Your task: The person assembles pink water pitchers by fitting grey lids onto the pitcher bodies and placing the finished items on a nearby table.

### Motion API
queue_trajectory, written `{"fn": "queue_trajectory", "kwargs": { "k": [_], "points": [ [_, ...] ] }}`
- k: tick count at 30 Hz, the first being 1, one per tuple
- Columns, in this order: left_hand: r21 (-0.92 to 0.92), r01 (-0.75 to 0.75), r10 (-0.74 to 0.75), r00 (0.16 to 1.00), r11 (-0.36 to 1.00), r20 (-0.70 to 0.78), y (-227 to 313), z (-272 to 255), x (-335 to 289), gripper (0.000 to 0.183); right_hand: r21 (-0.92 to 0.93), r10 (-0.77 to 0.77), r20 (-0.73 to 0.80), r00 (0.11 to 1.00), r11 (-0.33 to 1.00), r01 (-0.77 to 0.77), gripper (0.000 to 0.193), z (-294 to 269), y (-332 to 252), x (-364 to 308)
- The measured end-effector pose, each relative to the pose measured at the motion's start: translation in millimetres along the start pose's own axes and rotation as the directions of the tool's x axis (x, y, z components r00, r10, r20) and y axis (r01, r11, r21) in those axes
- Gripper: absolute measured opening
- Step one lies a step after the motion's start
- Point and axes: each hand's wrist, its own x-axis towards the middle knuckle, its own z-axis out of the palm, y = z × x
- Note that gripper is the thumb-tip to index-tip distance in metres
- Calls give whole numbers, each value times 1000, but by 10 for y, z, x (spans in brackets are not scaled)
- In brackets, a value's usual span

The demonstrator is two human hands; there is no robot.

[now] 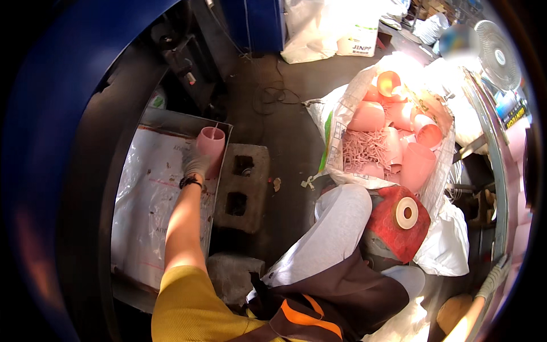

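My left hand (pixel 195 162), in a pale work glove with a dark band at the wrist, is closed against the side of a pink plastic cup (pixel 212 142). The cup's mouth faces up, and a thin pink stem shows in it. Both are at the far right corner of a shallow metal tray (pixel 165 219) lined with clear film; the fingers are partly blurred. At the lower right rim, my gloved right hand (pixel 493 278) has its fingers stretched out along the edge of a bench (pixel 502 194), close to more pink cups (pixel 521 228); nothing shows in it.
A large open sack (pixel 337 134) holds several pink cups and loose thin pink sticks. A hollow concrete block (pixel 259 188) stands beside the tray. Near my knee, a red cloth (pixel 393 228) carries a cream ring-shaped roll (pixel 407 213). A fan (pixel 497 56) is at the far right.
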Motion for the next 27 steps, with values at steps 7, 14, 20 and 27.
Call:
{"fn": "queue_trajectory", "kwargs": {
  "k": [7, 14, 20, 27],
  "points": [
    [266, -508, 480, 861, 819, 167, 167, 341, 260, 41, -46, -402, 77, 912, 913, 406, 41, -632, -1684, -897],
    [140, -362, 341, 928, 922, 152, 74, 52, 208, 39, 473, -406, 57, 912, 816, 334, 36, -608, -3345, -1497],
    [109, -844, 812, 535, 524, 233, 1380, -1869, -827, 22, 816, -783, -46, 621, 329, 475, 47, -937, -5210, -2001],
    [-155, -974, 963, -195, -168, 185, 2112, -2519, -2174, 22, 987, -944, -116, 310, -74, 143, 36, -1611, -5641, -2166]
  ]
}}
